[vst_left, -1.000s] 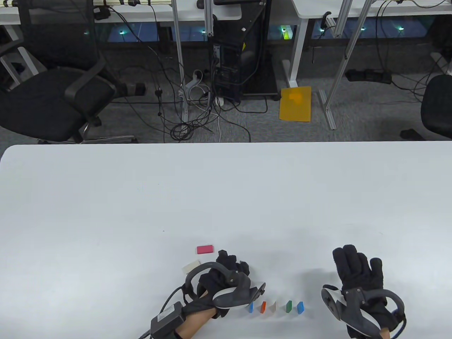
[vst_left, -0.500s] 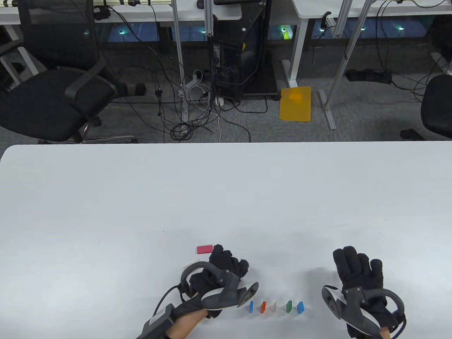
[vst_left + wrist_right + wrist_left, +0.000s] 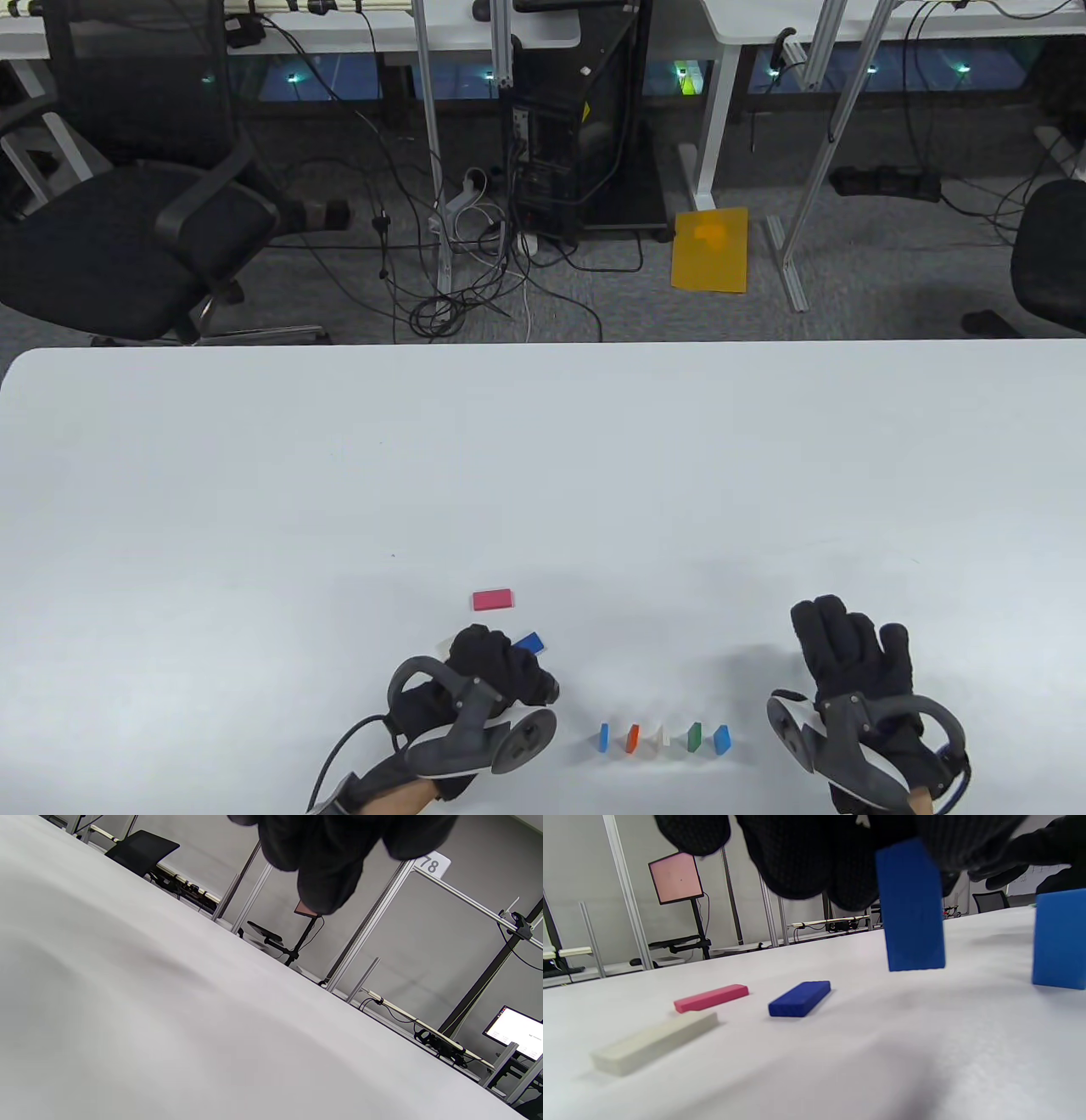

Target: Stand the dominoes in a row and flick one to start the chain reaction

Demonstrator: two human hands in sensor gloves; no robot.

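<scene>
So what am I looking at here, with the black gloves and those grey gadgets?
No robot: a person's two hands in sensor gloves, each with a tracker strapped on its back. One camera looks down at the white table; one sits on each wrist. Five dominoes stand in a row. The left hand holds a blue domino upright just above the table. Pink, dark blue and cream dominoes lie flat. The right hand rests open, holding nothing.
</scene>
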